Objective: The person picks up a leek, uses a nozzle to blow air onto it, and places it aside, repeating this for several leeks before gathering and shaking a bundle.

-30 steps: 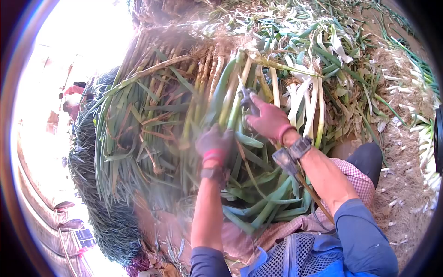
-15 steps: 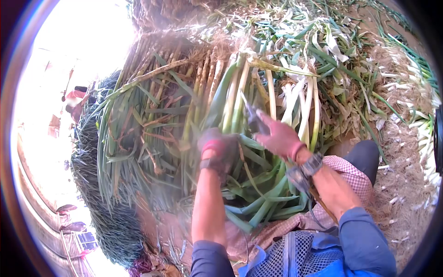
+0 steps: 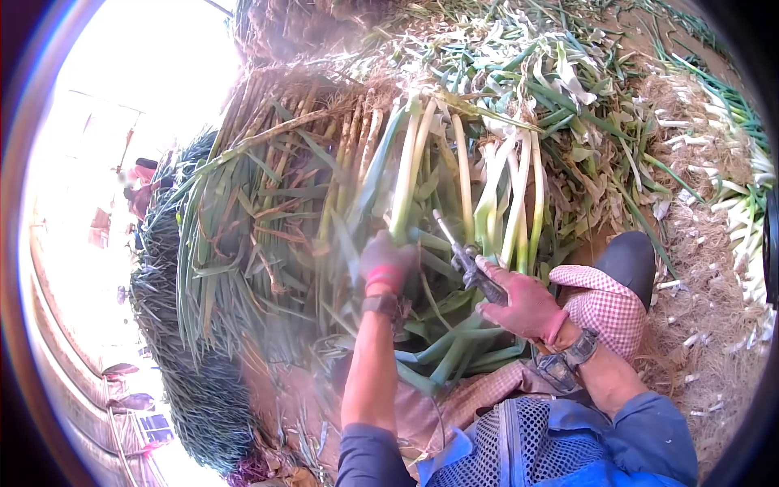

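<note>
Two pale stalks (image 3: 405,174) in left grip (image 3: 388,258), closed around greener lower lengths, fingers blurred; long axes running away from body, tilted slightly right, whitish ends farthest off. In right grip (image 3: 523,304), wrapped by fingers: slim nozzle tool (image 3: 469,266), long axis slanting forward and left, tip near stalks but apart. Farther right, more white stalks (image 3: 518,203), nearly parallel. Leftward, broad leafy pile (image 3: 219,252).
</note>
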The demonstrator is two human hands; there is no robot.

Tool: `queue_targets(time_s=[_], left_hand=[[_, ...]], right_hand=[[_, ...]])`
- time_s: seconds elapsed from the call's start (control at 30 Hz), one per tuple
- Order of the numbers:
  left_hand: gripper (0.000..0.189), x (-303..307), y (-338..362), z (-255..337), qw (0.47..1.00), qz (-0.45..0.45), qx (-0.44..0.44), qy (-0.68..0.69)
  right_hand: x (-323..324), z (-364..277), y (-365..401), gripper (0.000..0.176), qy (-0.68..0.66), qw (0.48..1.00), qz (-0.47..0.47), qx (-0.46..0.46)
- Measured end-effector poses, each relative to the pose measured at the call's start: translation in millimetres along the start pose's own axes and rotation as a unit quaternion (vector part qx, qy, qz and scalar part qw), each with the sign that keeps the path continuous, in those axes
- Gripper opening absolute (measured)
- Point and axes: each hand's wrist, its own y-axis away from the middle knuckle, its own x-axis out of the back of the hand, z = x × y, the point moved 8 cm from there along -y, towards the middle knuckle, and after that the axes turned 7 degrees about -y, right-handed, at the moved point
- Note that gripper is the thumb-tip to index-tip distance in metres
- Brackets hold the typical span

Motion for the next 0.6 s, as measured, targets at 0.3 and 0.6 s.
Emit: queue_targets(time_s=[0.3, 0.6], left_hand=[[0.078, 32, 2, 17, 0.991, -0.008, 0.028, 0.131], [0.065, -21, -19, -17, 0.993, -0.045, 0.014, 0.106]], right_hand=[[30, -8, -34, 0.083, -0.034, 0.996, 0.020, -0.081], [70, -16, -151, 0.084, -0.001, 0.993, 0.054, -0.103]])
